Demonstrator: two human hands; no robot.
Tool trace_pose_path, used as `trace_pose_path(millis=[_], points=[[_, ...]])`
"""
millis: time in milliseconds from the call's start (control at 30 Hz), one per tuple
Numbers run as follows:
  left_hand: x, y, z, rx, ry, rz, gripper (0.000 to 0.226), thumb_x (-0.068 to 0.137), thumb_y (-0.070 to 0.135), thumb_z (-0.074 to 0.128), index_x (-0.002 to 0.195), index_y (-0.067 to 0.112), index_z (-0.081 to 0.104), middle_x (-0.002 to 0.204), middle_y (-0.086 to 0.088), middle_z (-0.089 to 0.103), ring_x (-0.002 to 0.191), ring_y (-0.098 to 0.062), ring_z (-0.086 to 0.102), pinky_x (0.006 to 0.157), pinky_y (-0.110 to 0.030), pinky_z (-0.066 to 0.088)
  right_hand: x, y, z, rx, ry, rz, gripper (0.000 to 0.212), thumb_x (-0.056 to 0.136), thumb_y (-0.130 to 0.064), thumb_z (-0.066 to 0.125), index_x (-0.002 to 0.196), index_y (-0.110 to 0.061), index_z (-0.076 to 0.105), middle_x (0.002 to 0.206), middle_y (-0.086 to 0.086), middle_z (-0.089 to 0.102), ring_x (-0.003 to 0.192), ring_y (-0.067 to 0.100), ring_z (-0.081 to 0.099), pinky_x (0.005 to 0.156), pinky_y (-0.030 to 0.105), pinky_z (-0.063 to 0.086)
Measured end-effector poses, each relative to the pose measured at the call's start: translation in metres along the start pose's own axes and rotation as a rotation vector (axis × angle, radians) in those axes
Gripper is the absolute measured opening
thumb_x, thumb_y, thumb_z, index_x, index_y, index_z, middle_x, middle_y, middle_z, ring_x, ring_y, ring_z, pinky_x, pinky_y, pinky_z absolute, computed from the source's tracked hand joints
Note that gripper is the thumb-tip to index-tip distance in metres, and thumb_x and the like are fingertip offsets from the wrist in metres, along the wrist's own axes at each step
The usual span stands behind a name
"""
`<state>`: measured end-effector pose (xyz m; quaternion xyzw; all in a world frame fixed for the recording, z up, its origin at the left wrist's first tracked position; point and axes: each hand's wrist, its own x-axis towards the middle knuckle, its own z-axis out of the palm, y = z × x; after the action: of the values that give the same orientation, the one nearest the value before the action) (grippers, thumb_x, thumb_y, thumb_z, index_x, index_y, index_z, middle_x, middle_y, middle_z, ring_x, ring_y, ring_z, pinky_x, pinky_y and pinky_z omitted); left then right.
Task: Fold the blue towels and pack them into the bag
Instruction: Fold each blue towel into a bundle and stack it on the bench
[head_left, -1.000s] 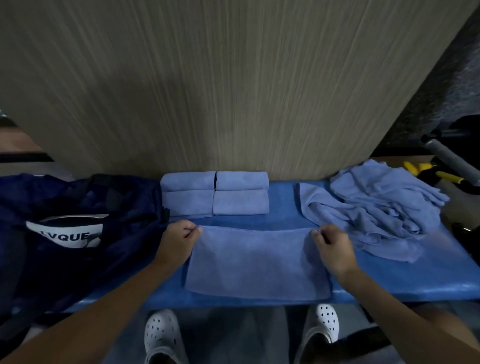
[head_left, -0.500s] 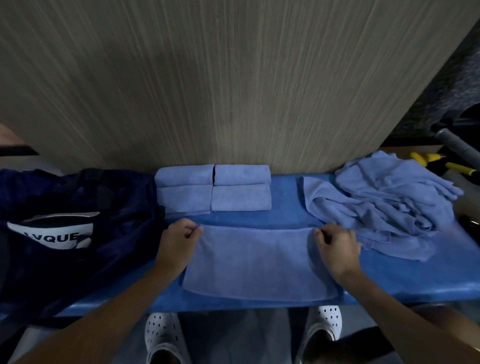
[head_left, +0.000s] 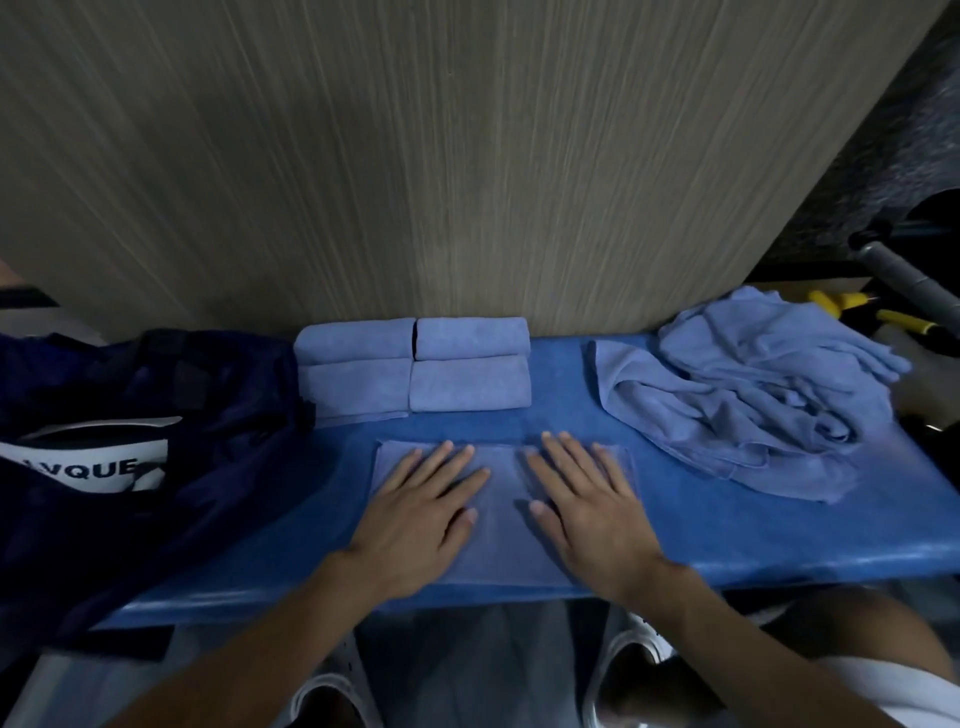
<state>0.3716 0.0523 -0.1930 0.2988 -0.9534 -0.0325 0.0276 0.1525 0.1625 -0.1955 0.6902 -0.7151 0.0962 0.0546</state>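
A half-folded blue towel (head_left: 501, 540) lies flat at the front of the blue table (head_left: 727, 525). My left hand (head_left: 423, 512) and my right hand (head_left: 587, 506) lie side by side on it, palms down, fingers straight and spread, pressing it flat. Behind the towel, against the wall, sit several folded blue towels (head_left: 415, 361) in two rows. A loose heap of unfolded blue towels (head_left: 753, 389) covers the table's right end. The dark navy bag (head_left: 130, 441) with a white label slumps over the left end.
A wood-grain wall panel (head_left: 415, 156) rises directly behind the table. Yellow-handled tools (head_left: 872, 314) and a grey tube (head_left: 914, 278) lie beyond the heap at the far right. White perforated shoes (head_left: 332, 696) show under the table's front edge.
Both hands let go of the towel's far corners and moved inward onto its middle, now flat with fingers spread. The towel looks narrower than before.
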Motion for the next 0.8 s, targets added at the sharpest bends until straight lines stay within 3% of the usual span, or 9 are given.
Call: trace_pose_path(millis=[200,367,467,633,700,800], points=[[0.001,-0.01,0.008,0.042,-0.043,-0.016,0.056,0.1,0.055,0.014,0.154,0.042,0.013,0.163,0.012,0.004,0.151,-0.016,-0.003,0.119,-0.051,0.004,-0.011,0.015,0.014,-0.048,-0.14,0.132,0.064,0.1,-0.056,0.012,0.146,-0.022,0.041,0.155,0.009,0.033,0.144,0.025,0.029,0.116,0.05,0.02],[0.003,-0.016,0.01,0.008,-0.006,-0.033,0.059,0.099,0.055,0.017,0.155,0.035,0.015,0.163,0.005,0.006,0.151,-0.017,-0.002,0.121,-0.045,0.002,-0.014,0.021,0.011,-0.033,-0.124,0.264,0.064,0.097,-0.058,0.014,0.148,-0.028,0.036,0.158,0.006,0.028,0.147,0.022,0.022,0.117,0.047,0.014],[0.0,-0.023,0.012,-0.074,0.081,-0.155,0.064,0.097,0.054,0.021,0.152,0.024,0.028,0.161,-0.002,0.021,0.15,-0.019,0.008,0.122,-0.045,0.012,-0.014,0.021,0.011,-0.03,-0.121,0.259,0.063,0.097,-0.058,0.015,0.148,-0.028,0.036,0.158,0.006,0.028,0.147,0.022,0.022,0.117,0.048,0.014],[-0.014,-0.038,0.003,-0.144,0.102,-0.497,0.095,0.08,0.072,0.02,0.147,0.007,0.033,0.148,-0.009,0.039,0.136,-0.027,0.037,0.112,-0.041,0.031,-0.011,0.027,0.009,-0.048,-0.144,0.227,0.066,0.097,-0.059,0.008,0.148,-0.028,0.037,0.157,0.004,0.03,0.146,0.021,0.025,0.116,0.048,0.019],[-0.015,-0.037,-0.001,-0.135,0.093,-0.566,0.09,0.077,0.077,0.027,0.136,0.012,0.045,0.137,-0.005,0.044,0.126,-0.026,0.04,0.105,-0.04,0.032,-0.008,0.034,0.007,-0.076,-0.162,0.211,0.068,0.097,-0.059,0.003,0.149,-0.029,0.034,0.157,0.003,0.03,0.146,0.02,0.024,0.116,0.048,0.017],[-0.008,-0.031,-0.003,-0.325,0.117,-0.678,0.056,0.078,0.064,0.064,0.112,0.02,0.058,0.121,-0.001,0.045,0.117,-0.024,0.04,0.099,-0.041,0.033,-0.007,0.043,0.004,-0.097,-0.189,0.231,0.068,0.097,-0.058,0.002,0.148,-0.028,0.036,0.155,0.003,0.034,0.145,0.021,0.028,0.115,0.048,0.016]])
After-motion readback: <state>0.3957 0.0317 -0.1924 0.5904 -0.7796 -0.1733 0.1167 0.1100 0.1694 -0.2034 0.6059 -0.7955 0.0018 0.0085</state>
